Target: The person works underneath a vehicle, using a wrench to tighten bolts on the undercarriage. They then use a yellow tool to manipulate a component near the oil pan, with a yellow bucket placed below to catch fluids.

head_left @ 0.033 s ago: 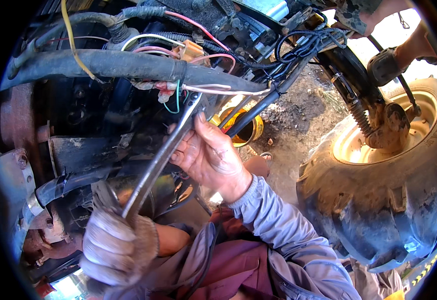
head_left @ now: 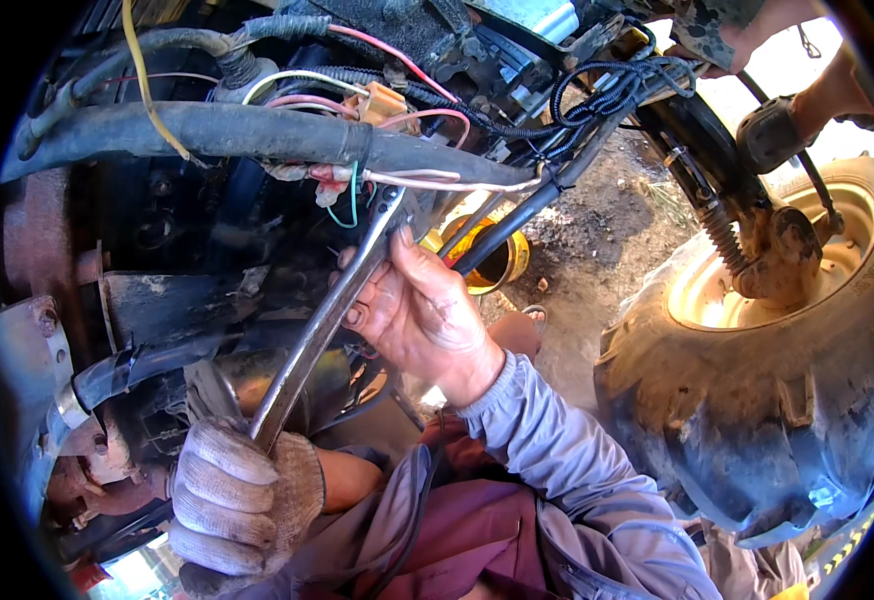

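My left hand (head_left: pixel 242 497), in a dirty whitish knit glove, is closed in a fist around the lower end of a long metal wrench (head_left: pixel 319 325). The wrench slants up to the right, its head just below taped pink and white wires (head_left: pixel 412 181). My bare right hand (head_left: pixel 427 315) is closed about the wrench near its head. Its fingers pass behind the shaft, and the thumb presses by a small metal piece (head_left: pixel 415 212) beside the head. What the wrench head sits on is hidden.
A thick black hose (head_left: pixel 217 130) crosses above the hands, near an orange connector (head_left: pixel 385 103). A yellow container (head_left: pixel 507 260) stands on the dirt beyond. At right are a big muddy tyre (head_left: pixel 757 400) and another person's arm (head_left: pixel 832 95). Rusty machine parts (head_left: pixel 122 470) lie at left.
My left hand and the wrench's lower end have shifted slightly to the right and down. My right hand stays nearly in place at the head.
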A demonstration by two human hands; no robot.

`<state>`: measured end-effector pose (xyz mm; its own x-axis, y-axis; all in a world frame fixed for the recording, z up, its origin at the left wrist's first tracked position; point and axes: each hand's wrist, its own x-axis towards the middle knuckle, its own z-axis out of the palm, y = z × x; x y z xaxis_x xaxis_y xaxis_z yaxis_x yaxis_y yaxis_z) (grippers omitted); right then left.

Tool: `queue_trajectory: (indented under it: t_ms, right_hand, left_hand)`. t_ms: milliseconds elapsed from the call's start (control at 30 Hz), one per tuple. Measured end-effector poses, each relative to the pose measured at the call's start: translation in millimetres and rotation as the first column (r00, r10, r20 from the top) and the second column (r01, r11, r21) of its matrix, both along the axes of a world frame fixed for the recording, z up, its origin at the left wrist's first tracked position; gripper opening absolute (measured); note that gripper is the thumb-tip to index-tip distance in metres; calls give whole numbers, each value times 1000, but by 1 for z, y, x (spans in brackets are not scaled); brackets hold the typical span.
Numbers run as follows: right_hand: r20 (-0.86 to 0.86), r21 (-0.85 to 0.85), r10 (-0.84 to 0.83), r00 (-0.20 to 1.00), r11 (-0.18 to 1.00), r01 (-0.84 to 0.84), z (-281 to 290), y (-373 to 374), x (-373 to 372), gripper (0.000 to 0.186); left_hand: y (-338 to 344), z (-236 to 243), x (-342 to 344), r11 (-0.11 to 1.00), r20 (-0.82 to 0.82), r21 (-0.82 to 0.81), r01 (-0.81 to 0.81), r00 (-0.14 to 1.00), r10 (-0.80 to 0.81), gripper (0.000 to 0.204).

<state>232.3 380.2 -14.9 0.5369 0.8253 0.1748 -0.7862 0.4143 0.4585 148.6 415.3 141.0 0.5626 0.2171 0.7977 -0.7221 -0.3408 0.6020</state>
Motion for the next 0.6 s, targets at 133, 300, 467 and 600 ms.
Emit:
queue_trajectory:
  t_ms: [133,300,467,600]
  right_hand:
    - [-62,65,-17,998,998,21,14,2,-2,32]
    - [-147,28,-81,986,996,86,15,11,-5,33]
    - [-221,28,-121,968,991,130,14,17,-10,32]
    - [-247,26,-148,958,987,160,21,22,-13,30]
  left_hand:
    - [-3,10,8,993,85,-91,-75,993,83,45]
    - [-7,1,3,989,72,-126,-78,994,88,46]
    - [3,-4,-19,992,-9,-54,-114,993,113,47]
    - [6,-6,-29,996,-7,-25,-86,996,85,46]
